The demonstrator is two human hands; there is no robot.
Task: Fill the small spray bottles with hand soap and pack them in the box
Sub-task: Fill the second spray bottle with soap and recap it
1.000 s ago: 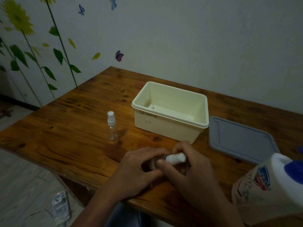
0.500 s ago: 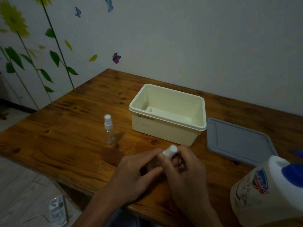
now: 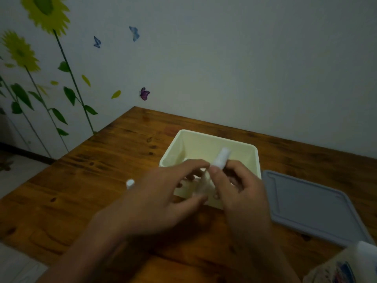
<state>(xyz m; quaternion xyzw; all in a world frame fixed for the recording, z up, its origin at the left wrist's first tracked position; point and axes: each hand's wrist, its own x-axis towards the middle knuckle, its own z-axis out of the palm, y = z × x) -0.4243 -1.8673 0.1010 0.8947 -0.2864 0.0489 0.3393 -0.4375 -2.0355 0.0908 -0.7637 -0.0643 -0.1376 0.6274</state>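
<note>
The step in hand looks like packing: a capped bottle [image 3: 219,160] is held tilted above the near wall of the box [image 3: 204,144], its white cap over the opening. Next it needs lowering inside and letting go. The right hand [image 3: 240,193] pinches it just below the cap; the left hand [image 3: 163,197] has loosely spread fingers beside the blurred body — contact unclear. Another bottle [image 3: 130,183] stands on the bench [image 3: 81,180], mostly hidden.

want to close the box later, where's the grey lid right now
In the head view the grey lid lies flat on the wooden table, just right of the cream box.
</note>
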